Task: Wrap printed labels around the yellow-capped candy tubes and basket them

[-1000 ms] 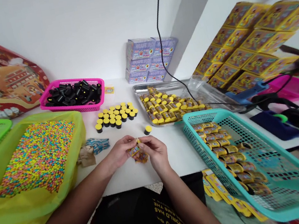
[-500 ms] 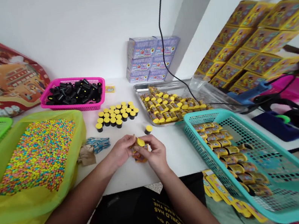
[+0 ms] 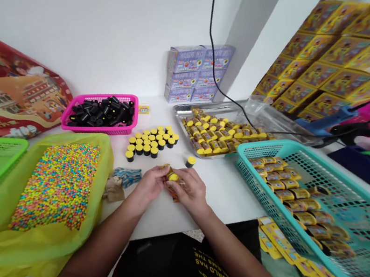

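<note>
Two hands (image 3: 153, 184) (image 3: 194, 190), fingers (image 3: 177, 188) clamped on yellow-ended tube (image 3: 173, 177), body mostly hidden; orange item (image 3: 175, 199) beneath unclear.

Left forearm (image 3: 109, 236) and right forearm (image 3: 230, 243) angle in from the lower corners, converging mid-frame. Left hand (image 3: 153, 183) has its thumb extended toward the right; right hand (image 3: 192, 190) is bent inward, fingers curled. Hands nearly meet, both gripping.
</note>
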{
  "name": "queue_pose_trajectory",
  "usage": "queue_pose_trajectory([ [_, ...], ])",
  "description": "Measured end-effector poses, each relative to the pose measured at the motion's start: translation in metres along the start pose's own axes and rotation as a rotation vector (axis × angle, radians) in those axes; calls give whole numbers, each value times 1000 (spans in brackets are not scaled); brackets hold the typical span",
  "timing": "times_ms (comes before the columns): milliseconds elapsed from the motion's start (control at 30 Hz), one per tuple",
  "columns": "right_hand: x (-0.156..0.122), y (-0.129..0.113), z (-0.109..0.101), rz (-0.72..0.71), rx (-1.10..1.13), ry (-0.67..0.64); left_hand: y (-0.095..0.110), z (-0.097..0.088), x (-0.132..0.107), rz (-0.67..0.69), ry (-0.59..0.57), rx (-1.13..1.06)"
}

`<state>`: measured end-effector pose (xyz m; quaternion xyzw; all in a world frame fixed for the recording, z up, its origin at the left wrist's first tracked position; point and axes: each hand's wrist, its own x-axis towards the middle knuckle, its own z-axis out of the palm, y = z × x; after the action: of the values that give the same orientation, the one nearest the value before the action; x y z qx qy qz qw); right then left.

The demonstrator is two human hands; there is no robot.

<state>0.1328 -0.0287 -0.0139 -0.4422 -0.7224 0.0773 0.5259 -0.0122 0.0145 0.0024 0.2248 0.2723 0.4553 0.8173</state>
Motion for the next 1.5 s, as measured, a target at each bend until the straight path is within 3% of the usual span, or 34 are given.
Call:
queue_pose_trajectory([
  [200, -2, 1, 4, -219, -231, -5, -8, -6, 3, -54, 34, -36],
  [367, -3, 8, 4, -145, -106, 64, -8, -7, 3, -65, 4, -40],
  [733, -4, 16, 7, -102, 6, 65, -11, -3, 0, -135, 79, -41],
  [1000, -7, 22, 3, -225, -183, 54, -10, -6, 0, -126, 51, 57],
  [1200, -6, 17, 6, -91, -109, 91, -13, -1, -1, -68, 55, -2],
  [1367, -7, 20, 8, -129, -127, 74, -14, 1, -2, -76, 26, 9],
  [1500, -8, 22, 9, -134, -137, 40, -14, -2, 0, -53, 73, 50],
])
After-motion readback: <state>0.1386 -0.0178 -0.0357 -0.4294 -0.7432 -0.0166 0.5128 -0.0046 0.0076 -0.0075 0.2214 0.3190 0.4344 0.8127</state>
